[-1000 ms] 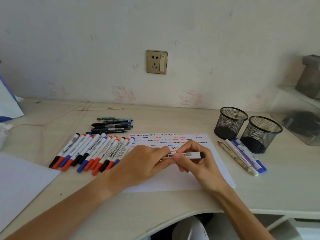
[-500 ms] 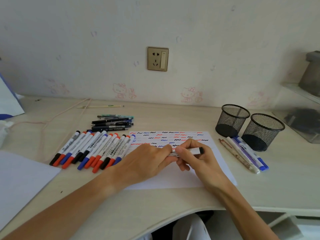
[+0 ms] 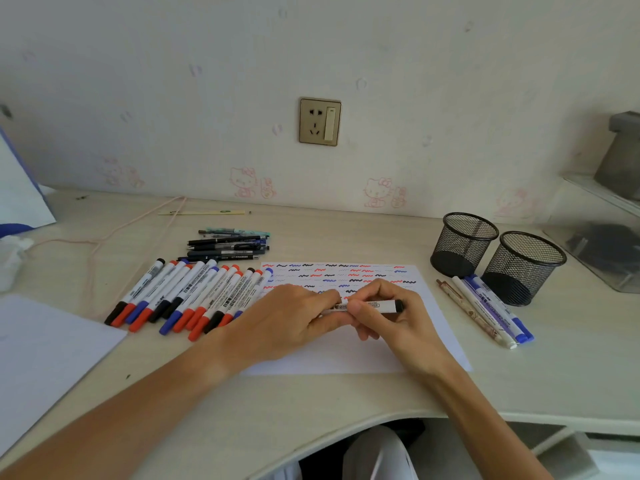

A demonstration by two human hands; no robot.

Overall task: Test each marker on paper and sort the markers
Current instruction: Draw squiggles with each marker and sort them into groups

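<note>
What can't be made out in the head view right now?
- Marker: left end hidden by left hand, so capped or not is unclear; right hand covers part of the label.
- Paper: squiggles under both hands hidden.
- Mesh cups: contents unreadable through mesh.
- Marker row: print too small.

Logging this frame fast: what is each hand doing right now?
Left hand: fingers pinch the left end of the black-tipped marker.
Right hand: fingers curled round the same marker, above the paper.
</note>
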